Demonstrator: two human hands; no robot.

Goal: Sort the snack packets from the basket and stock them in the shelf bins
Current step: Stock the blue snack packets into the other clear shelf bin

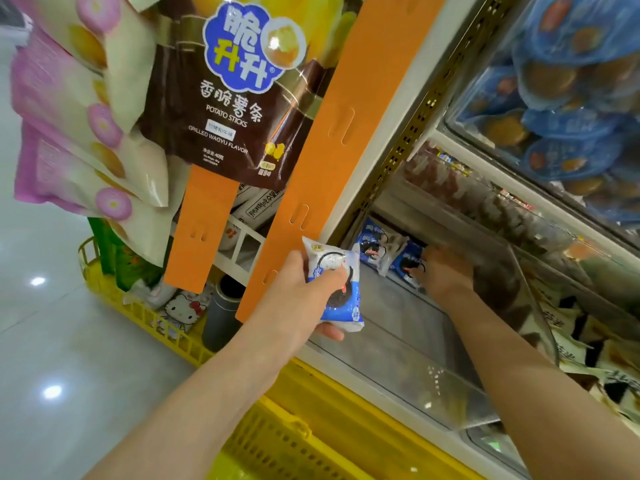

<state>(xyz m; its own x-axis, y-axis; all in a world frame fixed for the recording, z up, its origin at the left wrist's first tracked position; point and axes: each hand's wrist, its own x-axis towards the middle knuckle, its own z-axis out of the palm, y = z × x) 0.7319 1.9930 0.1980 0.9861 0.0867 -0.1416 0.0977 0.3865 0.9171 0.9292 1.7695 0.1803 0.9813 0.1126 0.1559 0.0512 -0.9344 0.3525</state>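
Note:
My left hand (304, 289) grips a blue and white snack packet (341, 299) with a dark round cookie printed on it, held in front of the shelf's left edge. My right hand (445, 271) reaches deep into a clear shelf bin (415, 344) and rests on a matching blue packet (410, 263) at the back. More of the same packets (372, 242) stand at the bin's far end. The right hand's fingers are blurred and partly hidden behind the packet. A yellow basket (277, 441) sits below my arms.
Orange hanging strips (339, 116) carry a brown potato sticks bag (228, 88) and pink bags (79, 126) at upper left. A yellow crate (138, 306) on the floor holds assorted goods. Blue-lidded packs (571, 81) fill the upper shelf; black and white packets (588, 351) fill the neighbouring bin.

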